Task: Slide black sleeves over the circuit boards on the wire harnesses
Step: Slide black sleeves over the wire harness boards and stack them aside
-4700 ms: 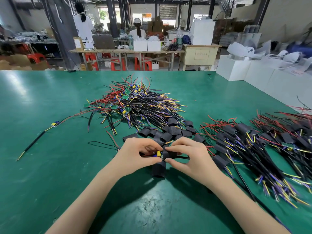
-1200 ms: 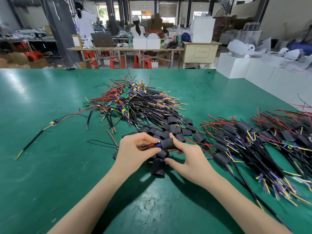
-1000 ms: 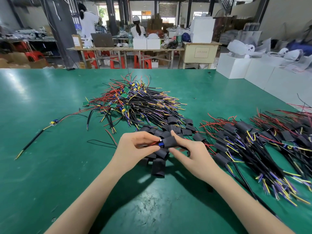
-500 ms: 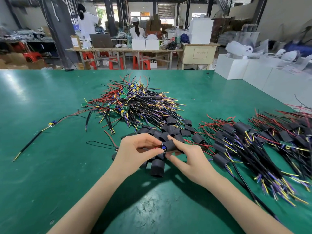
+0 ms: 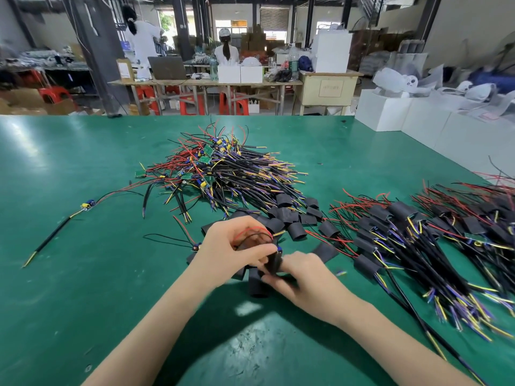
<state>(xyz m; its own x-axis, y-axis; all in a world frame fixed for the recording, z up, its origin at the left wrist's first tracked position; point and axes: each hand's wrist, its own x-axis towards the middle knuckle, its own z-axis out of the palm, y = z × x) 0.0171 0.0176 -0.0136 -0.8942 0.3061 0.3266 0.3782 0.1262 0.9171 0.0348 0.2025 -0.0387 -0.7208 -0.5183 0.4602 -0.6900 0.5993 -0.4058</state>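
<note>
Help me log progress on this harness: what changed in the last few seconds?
Both hands, the left hand and right hand, kept hold of the harness. The black sleeve went from lying sideways between them to pointing toward the person, with red wire now looping above. The piles on the green table stayed put.

— Where are the hands?
— Both forearms reach in bare from below, meeting at centre. The left hand (image 5: 231, 252) is curled, fingers (image 5: 262, 249) pinching; the right hand (image 5: 303, 277) — slightly blurred — curls in from the right, fingertips touching the left's.
</note>
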